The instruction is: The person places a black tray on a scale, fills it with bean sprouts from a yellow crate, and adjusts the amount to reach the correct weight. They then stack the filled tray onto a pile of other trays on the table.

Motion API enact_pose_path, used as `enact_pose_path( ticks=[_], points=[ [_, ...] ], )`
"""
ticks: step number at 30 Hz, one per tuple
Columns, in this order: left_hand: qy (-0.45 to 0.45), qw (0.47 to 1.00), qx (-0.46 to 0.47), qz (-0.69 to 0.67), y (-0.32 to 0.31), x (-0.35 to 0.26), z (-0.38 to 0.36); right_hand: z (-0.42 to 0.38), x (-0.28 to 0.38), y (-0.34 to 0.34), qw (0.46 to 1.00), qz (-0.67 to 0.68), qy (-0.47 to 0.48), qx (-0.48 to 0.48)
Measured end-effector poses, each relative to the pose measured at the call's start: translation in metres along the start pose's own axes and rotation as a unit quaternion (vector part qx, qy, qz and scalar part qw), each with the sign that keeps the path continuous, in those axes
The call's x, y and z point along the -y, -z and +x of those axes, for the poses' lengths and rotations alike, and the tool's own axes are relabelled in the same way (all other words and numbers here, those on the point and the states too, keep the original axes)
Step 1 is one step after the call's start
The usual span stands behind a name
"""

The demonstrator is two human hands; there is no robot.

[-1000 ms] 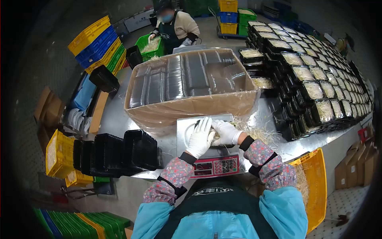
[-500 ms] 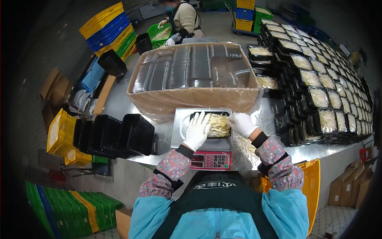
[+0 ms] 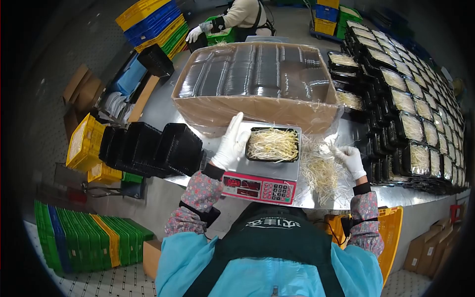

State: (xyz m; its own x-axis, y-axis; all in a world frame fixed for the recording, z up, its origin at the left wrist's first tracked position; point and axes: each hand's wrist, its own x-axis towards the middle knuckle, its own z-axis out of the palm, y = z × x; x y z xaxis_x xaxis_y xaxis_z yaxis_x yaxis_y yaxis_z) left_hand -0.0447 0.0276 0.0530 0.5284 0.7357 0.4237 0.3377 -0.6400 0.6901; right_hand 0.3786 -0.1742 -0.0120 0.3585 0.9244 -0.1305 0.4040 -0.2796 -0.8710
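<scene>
A black plastic tray (image 3: 251,157) full of bean sprouts (image 3: 272,144) rests on the platform of a weighing scale (image 3: 293,174) with a red front panel. Just left of this tray, my left hand (image 3: 231,143), in a white glove, is open with its fingers raised, and it holds nothing. Loose bean sprouts (image 3: 321,174) lie heaped on the metal table to the right of the scale. Over the right side of that heap is my gloved right hand (image 3: 350,159), its fingers pinched together around thin sprout strands.
A plastic-lined carton (image 3: 257,108) of stacked lids stands behind the scale. Nested black trays (image 3: 180,148) sit at left. Filled, wrapped trays (image 3: 403,101) are piled high at right. Across the table, another person (image 3: 242,17) reaches toward a black container.
My left hand has come off the filled tray to its left side. My right hand has moved right, from the tray to the loose sprouts. The camera view has shifted.
</scene>
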Motion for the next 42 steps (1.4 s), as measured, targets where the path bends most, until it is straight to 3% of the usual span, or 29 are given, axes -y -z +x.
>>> enact_pose_path(
  ticks=[1, 2, 5, 7, 9, 11, 12, 13, 15, 17, 21, 25, 27, 28, 29, 31, 33, 36, 39, 41, 42],
  points=[
    [0.017, 1.000, -0.003, 0.007, 0.011, 0.002, 0.001, -0.001, -0.001, -0.010, 0.997, -0.073, -0.004, 0.018],
    [0.057, 0.998, 0.001, 0.023, 0.019, 0.003, 0.002, -0.005, -0.003, -0.006, 0.924, -0.368, 0.036, 0.092],
    [0.090, 0.992, 0.010, 0.083, 0.016, 0.007, 0.016, -0.005, 0.040, -0.020, 0.905, -0.416, 0.060, 0.071],
    [0.057, 0.981, 0.064, 0.175, -0.006, -0.011, 0.025, 0.010, 0.077, -0.046, 0.956, -0.218, 0.189, -0.043],
    [0.035, 0.978, 0.101, 0.178, -0.039, -0.029, 0.023, 0.022, 0.125, -0.083, 0.943, -0.141, 0.291, -0.082],
    [-0.026, 0.969, 0.155, 0.191, -0.073, -0.032, 0.008, 0.025, 0.139, -0.127, 0.928, -0.157, 0.336, -0.050],
    [-0.049, 0.962, 0.171, 0.206, -0.075, -0.040, 0.003, 0.025, 0.134, -0.148, 0.929, -0.195, 0.313, -0.014],
    [-0.094, 0.962, 0.119, 0.227, -0.082, -0.031, -0.008, 0.023, 0.127, -0.167, 0.928, -0.235, 0.288, 0.018],
    [-0.128, 0.969, 0.055, 0.206, -0.093, -0.010, -0.015, 0.015, 0.120, -0.188, 0.899, -0.329, 0.288, -0.002],
    [-0.077, 0.971, 0.133, 0.183, -0.089, -0.009, -0.002, 0.011, 0.136, -0.194, 0.907, -0.343, 0.244, -0.007],
    [-0.111, 0.938, 0.154, 0.291, -0.085, -0.009, 0.011, 0.014, 0.133, -0.204, 0.919, -0.322, 0.228, -0.021],
    [-0.074, 0.932, 0.171, 0.312, -0.097, 0.004, 0.008, 0.018, 0.141, -0.200, 0.930, -0.314, 0.192, -0.004],
    [-0.069, 0.944, 0.168, 0.275, -0.093, -0.001, 0.007, 0.019, 0.151, -0.180, 0.946, -0.246, 0.171, 0.123],
    [-0.096, 0.951, 0.152, 0.250, -0.088, -0.006, 0.005, 0.021, 0.146, -0.176, 0.952, -0.217, 0.184, 0.110],
    [-0.054, 0.953, 0.213, 0.211, -0.083, -0.009, 0.009, 0.025, 0.146, -0.166, 0.951, -0.221, 0.188, 0.105],
    [-0.034, 0.977, 0.170, 0.122, -0.076, -0.023, 0.006, 0.031, 0.154, -0.141, 0.941, -0.166, 0.285, 0.081],
    [-0.034, 0.963, 0.178, 0.199, -0.066, -0.038, -0.001, 0.055, 0.162, -0.109, 0.947, -0.130, 0.293, -0.010],
    [-0.034, 0.974, 0.120, 0.189, -0.074, -0.033, -0.010, 0.118, 0.151, -0.069, 0.900, -0.217, 0.304, -0.223],
    [-0.016, 0.974, 0.117, 0.191, -0.088, -0.024, -0.011, 0.176, 0.116, -0.049, 0.848, -0.381, 0.241, -0.277],
    [-0.017, 0.968, 0.134, 0.212, -0.089, -0.021, -0.009, 0.181, 0.121, -0.039, 0.908, -0.404, 0.096, -0.047],
    [-0.004, 0.967, 0.159, 0.199, -0.087, -0.019, -0.005, 0.179, 0.122, -0.039, 0.909, -0.404, 0.095, -0.044]
  ],
)
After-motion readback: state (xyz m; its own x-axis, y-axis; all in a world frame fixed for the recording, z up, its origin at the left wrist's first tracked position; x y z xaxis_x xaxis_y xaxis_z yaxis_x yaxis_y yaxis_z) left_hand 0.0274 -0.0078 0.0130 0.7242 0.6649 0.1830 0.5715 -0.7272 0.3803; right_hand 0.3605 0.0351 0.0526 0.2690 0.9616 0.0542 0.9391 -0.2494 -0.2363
